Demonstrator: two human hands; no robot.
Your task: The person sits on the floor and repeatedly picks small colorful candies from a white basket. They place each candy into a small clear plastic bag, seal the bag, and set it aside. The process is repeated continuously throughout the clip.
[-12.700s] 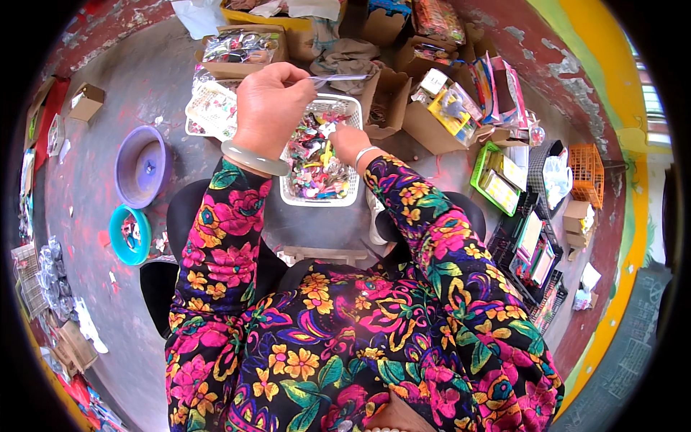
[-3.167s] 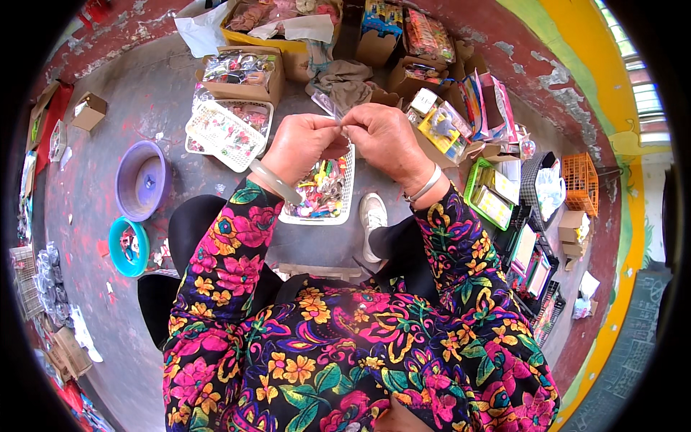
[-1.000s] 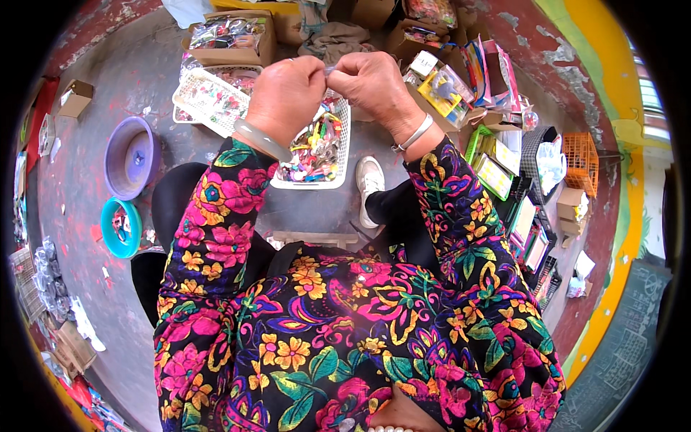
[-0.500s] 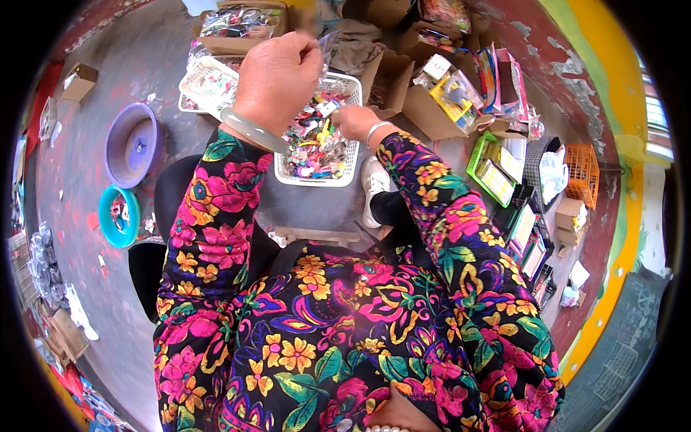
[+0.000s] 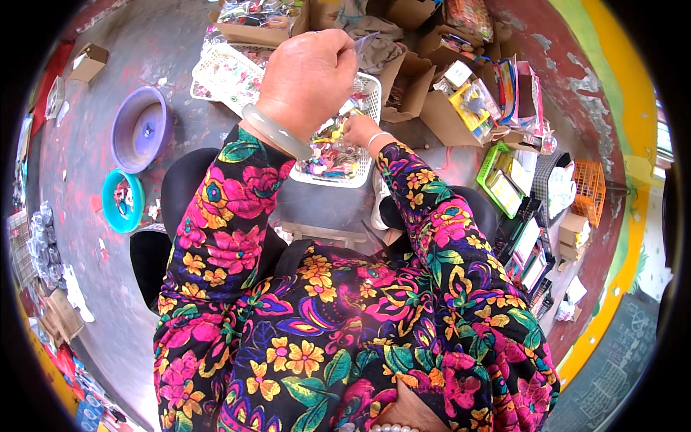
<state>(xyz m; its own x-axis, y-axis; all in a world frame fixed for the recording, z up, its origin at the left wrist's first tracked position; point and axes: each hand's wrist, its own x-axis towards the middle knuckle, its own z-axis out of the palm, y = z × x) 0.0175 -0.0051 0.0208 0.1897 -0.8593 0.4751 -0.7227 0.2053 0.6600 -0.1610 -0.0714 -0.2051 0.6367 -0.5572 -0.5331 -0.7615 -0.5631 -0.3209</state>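
L hand (image 5: 306, 79): tight grip on clear plastic (image 5: 366, 45); R hand (image 5: 357, 132) prob. picking bits (image 5: 338, 160), can't tell grip; nxt needs neat pinch

plastic basket (image 5: 330, 181), matt cardboard box (image 5: 448, 124)

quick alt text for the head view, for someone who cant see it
A person's right hand reaches to small colourful items in a white rectangular plastic basket, while the left hand grips what looks like a clear plastic bag. A round purple basin and a round turquoise bowl sit on the grey floor to the left.
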